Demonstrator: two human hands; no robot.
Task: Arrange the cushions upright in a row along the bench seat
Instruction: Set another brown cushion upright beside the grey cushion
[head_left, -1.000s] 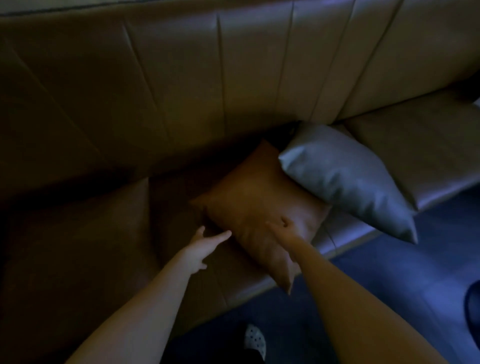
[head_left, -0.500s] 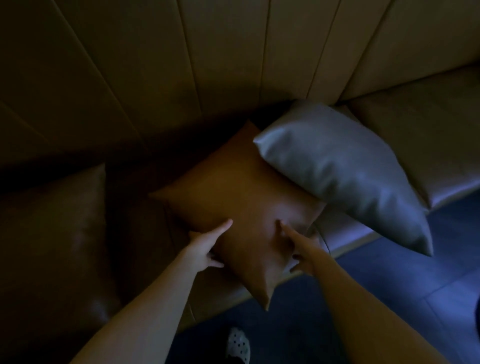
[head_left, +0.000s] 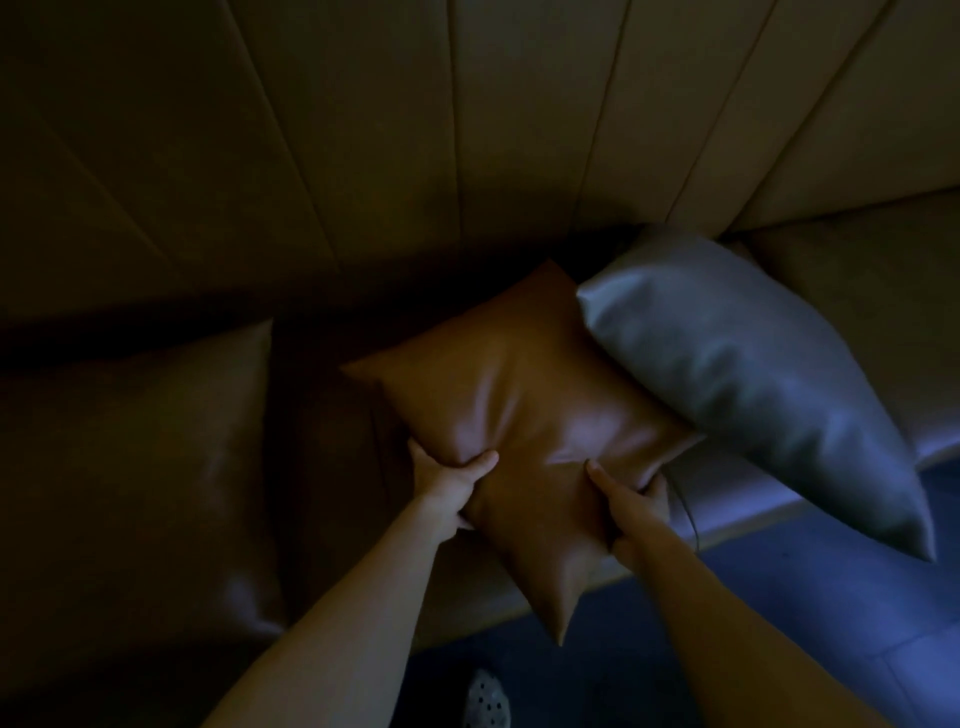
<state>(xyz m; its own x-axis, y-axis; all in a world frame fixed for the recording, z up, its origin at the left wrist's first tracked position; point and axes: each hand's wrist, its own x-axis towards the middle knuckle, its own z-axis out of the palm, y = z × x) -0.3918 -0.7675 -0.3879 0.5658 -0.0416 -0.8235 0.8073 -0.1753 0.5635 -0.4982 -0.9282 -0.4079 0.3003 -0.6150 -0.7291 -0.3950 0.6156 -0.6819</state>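
Observation:
A tan leather cushion (head_left: 524, 395) lies tilted on the bench seat (head_left: 332, 467), one corner hanging over the front edge. My left hand (head_left: 447, 483) grips its left edge, thumb pressed into the top. On its lower right edge my right hand (head_left: 631, 506) is closed, thumb on top. A grey cushion (head_left: 743, 374) leans over the tan one's right side and juts past the seat edge. At the left a darker brown cushion (head_left: 156, 467) rests on the seat.
The padded panelled backrest (head_left: 467, 130) runs along behind the seat. More bench seat (head_left: 883, 291) stretches to the right. Below is dark blue floor (head_left: 805, 597), with a spotted shoe (head_left: 485, 701) near the bottom edge.
Both hands went from reaching with open fingers to gripping the tan cushion's near edges, denting its surface. The view shifted, bringing the dark brown cushion at left into sight.

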